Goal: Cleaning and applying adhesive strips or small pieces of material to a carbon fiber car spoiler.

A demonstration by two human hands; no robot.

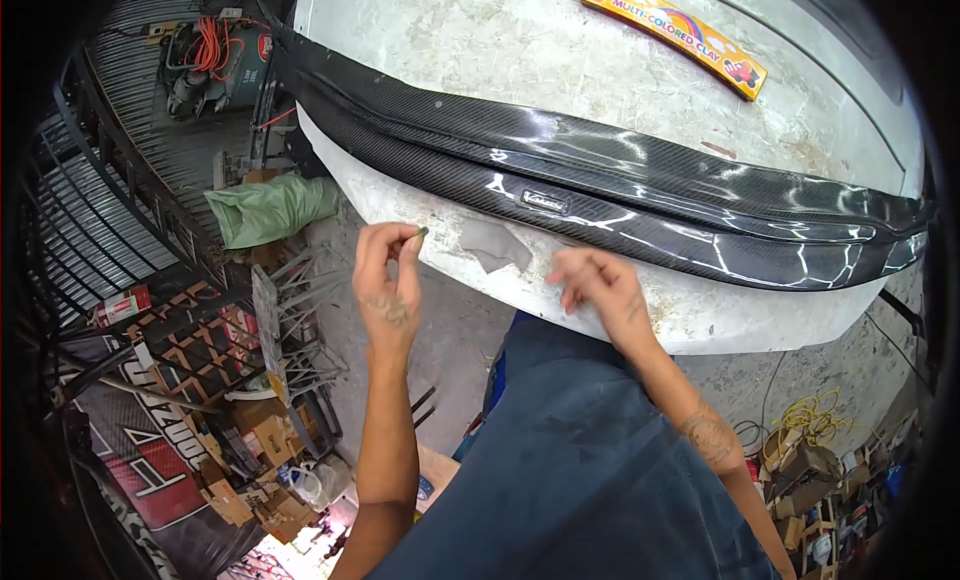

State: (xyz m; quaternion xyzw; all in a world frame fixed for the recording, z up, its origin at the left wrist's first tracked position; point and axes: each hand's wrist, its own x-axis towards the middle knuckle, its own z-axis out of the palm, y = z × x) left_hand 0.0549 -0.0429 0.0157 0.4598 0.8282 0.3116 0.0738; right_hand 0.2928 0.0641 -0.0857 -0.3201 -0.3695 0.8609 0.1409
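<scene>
Head view: the left hand (382, 278) is pinching a small, dark-green lump (423, 232) between thumb and fingertips, while the right hand (606, 289) is holding its fingers loosely curled, and whether anything is sitting within them cannot be told. The long, glossy black carbon-weave strip (620, 165) is lying beyond both hands on the scuffed white panel (480, 40), its long axis running from upper left to lower right, the right hand being nearer its front edge. An irregular, flat grey scrap (497, 246) is lying between the hands, short of the strip.
</scene>
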